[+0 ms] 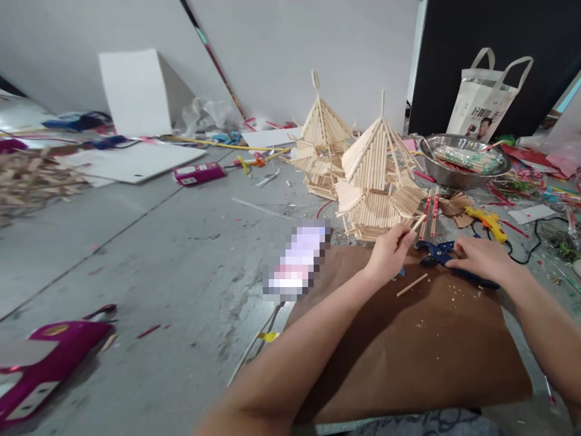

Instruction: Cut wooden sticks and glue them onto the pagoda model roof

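My left hand (389,253) pinches a short, thin wooden stick (418,223) that points up and to the right, close in front of a stick-built model pavilion (379,181). To its right, my right hand (483,261) has its fingers curled on a blue plier-like cutter (438,253), whose jaws point left. Both hands are above a brown sheet (408,351). A loose cut stick (412,284) and small wood chips lie on that sheet below the hands.
Behind stands a second stick pavilion (320,136). Right of it are a steel bowl (463,172), red-wrapped sticks (434,212) and a yellow glue gun (488,223). A blurred phone (299,257) lies left of the sheet; purple power strips (198,174) rest on the grey floor.
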`<state>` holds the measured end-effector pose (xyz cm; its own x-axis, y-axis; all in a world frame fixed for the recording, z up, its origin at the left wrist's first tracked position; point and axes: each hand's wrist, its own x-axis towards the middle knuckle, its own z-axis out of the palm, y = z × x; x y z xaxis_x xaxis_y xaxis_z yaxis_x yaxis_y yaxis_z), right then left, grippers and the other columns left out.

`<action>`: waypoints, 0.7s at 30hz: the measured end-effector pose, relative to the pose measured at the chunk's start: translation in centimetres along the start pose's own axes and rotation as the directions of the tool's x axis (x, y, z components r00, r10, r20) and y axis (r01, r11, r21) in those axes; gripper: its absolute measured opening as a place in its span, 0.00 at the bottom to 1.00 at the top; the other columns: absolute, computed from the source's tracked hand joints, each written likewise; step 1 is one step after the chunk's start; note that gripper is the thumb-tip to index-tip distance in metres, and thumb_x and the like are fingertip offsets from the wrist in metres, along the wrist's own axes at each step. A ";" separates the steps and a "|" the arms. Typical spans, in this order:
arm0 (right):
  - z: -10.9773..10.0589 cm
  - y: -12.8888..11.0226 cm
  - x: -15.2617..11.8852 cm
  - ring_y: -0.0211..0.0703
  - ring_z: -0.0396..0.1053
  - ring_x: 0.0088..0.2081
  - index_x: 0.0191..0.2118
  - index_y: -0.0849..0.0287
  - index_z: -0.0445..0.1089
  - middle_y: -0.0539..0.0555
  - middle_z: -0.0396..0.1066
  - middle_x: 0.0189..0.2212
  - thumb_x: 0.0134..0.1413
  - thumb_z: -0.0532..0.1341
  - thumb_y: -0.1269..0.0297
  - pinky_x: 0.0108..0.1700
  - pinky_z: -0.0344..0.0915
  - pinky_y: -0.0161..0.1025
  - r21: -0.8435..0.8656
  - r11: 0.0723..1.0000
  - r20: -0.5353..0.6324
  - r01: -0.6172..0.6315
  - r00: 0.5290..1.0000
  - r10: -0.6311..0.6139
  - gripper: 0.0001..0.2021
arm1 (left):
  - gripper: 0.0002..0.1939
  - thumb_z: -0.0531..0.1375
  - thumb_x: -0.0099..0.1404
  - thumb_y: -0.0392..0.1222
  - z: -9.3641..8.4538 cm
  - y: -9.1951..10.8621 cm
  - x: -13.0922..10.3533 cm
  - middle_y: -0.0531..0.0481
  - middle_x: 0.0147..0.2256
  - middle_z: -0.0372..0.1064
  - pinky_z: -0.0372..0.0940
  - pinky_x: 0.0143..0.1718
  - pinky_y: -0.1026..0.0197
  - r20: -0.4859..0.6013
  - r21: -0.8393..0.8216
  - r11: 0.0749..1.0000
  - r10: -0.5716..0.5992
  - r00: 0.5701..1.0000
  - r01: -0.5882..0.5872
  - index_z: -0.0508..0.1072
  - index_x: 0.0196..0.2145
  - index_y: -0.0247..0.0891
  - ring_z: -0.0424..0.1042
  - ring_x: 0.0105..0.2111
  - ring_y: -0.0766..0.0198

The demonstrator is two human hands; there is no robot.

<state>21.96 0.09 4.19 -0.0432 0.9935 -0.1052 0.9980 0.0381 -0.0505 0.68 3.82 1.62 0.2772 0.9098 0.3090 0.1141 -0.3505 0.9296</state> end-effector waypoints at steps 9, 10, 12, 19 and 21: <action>1.1 -0.6 -0.4 0.54 0.70 0.38 0.51 0.61 0.59 0.62 0.72 0.38 0.48 0.54 0.64 0.30 0.55 0.40 -0.190 0.982 0.253 0.007 0.967 0.042 0.22 | 0.10 0.48 0.64 0.43 0.3 -1.4 -0.5 0.55 0.22 0.60 0.56 0.26 0.68 0.049 0.245 0.943 0.221 0.974 -0.226 0.64 0.31 0.36 0.59 0.21 0.71; 1.3 -0.8 -0.6 0.55 0.70 0.39 0.54 0.63 0.56 0.64 0.71 0.40 0.46 0.53 0.68 0.31 0.55 0.40 -0.195 0.981 0.250 0.002 0.967 0.047 0.25 | 0.10 0.47 0.65 0.43 0.3 -1.4 -0.6 0.55 0.22 0.60 0.56 0.26 0.68 0.050 0.257 0.935 0.242 0.969 -0.246 0.63 0.31 0.36 0.59 0.21 0.72; 1.7 -0.9 -0.7 0.54 0.70 0.41 0.57 0.64 0.53 0.65 0.71 0.42 0.45 0.53 0.72 0.34 0.57 0.40 -0.169 0.986 0.240 -0.001 0.970 0.042 0.29 | 0.11 0.47 0.65 0.44 0.3 -1.4 -0.9 0.56 0.21 0.59 0.56 0.25 0.68 0.041 0.275 0.922 0.271 0.962 -0.272 0.62 0.31 0.36 0.59 0.20 0.72; 1.3 0.1 -0.8 0.55 0.71 0.39 0.54 0.56 0.60 0.60 0.73 0.38 0.48 0.54 0.65 0.33 0.60 0.42 -0.086 0.996 0.011 -0.030 0.999 0.031 0.24 | 0.12 0.46 0.66 0.45 0.0 -1.8 -1.1 0.56 0.19 0.59 0.57 0.23 0.69 -0.015 0.316 0.892 0.347 0.938 -0.325 0.62 0.31 0.37 0.59 0.19 0.72; 0.8 0.5 -1.1 0.55 0.71 0.38 0.52 0.54 0.64 0.58 0.74 0.38 0.48 0.54 0.65 0.34 0.61 0.42 -0.011 0.999 -0.140 -0.052 0.989 0.050 0.22 | 0.12 0.45 0.67 0.43 0.1 -2.0 -1.0 0.54 0.22 0.62 0.59 0.26 0.68 -0.020 0.317 0.874 0.393 0.919 -0.367 0.63 0.31 0.37 0.62 0.22 0.71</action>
<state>22.44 -1.09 3.48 0.0138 0.9994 0.0328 0.9994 -0.0127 -0.0336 0.23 3.58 -0.57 0.2807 0.7029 0.6536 0.3004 -0.7111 0.6357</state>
